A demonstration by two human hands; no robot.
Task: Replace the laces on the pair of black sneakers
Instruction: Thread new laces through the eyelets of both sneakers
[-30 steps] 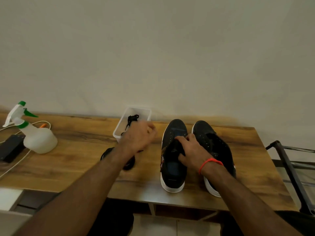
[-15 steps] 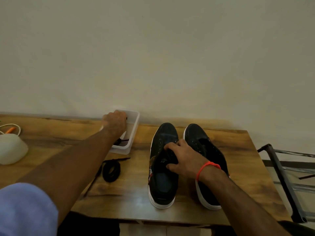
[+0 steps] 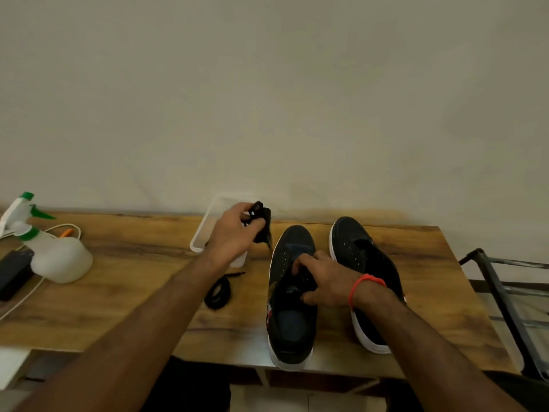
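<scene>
Both sneakers [image 3: 292,292] sit unlaced; the left hand [image 3: 234,233] pinches a bundled lace [image 3: 263,224], the right hand [image 3: 323,281] grips one tongue.

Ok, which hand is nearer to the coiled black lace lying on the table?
Left, by a little. The left hand is above and behind the coiled black lace, holding a lace bundle over the white tray. The right hand rests on the left sneaker, beside the coil.

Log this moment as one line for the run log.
left hand holds black lace above white tray | right hand grips left sneaker | coiled lace on table
</scene>
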